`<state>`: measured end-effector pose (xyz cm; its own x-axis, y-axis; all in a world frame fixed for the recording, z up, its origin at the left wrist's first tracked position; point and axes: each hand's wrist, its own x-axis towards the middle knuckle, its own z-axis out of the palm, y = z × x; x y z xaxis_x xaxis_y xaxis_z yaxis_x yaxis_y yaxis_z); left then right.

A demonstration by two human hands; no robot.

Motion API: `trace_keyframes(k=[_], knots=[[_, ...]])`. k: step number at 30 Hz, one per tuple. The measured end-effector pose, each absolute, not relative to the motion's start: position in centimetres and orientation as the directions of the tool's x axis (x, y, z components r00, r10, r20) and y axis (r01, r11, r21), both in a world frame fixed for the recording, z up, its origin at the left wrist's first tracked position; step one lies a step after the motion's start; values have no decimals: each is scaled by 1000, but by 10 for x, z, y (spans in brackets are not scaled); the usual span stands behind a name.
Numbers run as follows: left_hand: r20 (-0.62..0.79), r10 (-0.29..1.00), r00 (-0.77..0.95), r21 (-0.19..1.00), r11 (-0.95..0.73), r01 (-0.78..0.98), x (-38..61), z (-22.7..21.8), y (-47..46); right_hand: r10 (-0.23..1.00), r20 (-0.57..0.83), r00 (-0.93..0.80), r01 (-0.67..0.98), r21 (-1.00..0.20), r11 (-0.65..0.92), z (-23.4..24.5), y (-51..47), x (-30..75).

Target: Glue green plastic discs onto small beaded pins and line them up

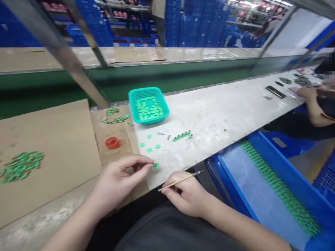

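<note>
No text, label, brand, number or sign is legible. Pale marks [238, 43] on the stacked blue crates [192, 28] at the far side are too small and blurred to read. The cardboard sheet [65, 129] at left and teal basket [149, 121] show no readable lettering.

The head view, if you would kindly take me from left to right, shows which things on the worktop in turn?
Green pile → red cup → teal basket → green row → dark slab.
</note>
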<state>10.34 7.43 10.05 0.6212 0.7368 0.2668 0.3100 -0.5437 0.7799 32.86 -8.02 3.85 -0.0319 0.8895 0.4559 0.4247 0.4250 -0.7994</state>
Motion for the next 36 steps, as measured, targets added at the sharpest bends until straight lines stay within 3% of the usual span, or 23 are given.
trace_keyframes(k=[5, 11, 19, 23, 26, 29, 36], knots=[[400, 609, 685, 606, -736, 300, 199, 86, 103, 888, 441, 131, 468, -817, 337, 44, -106, 362], [435, 567, 699, 444, -811, 382, 256, 71, 123, 869, 435, 234, 485, -827, 284, 57, -122, 392], [427, 602, 675, 396, -795, 458, 268, 62, 117, 835, 429, 345, 469, -849, 243, 62, -129, 423], [400, 708, 583, 412, -706, 576, 239, 87, 123, 818, 388, 425, 392, -893, 219, 70, -131, 433], [323, 835, 445, 400, -547, 736, 199, 116, 137, 780, 361, 511, 362, -913, 186, 86, -133, 443], [162, 898, 408, 326, -439, 837, 171, 127, 147, 738, 375, 560, 273, -925, 264, 103, -130, 454], [-77, 908, 413, 193, -392, 899, 179, 100, 142, 811, 422, 405, -66, -871, 487, 142, -119, 454]])
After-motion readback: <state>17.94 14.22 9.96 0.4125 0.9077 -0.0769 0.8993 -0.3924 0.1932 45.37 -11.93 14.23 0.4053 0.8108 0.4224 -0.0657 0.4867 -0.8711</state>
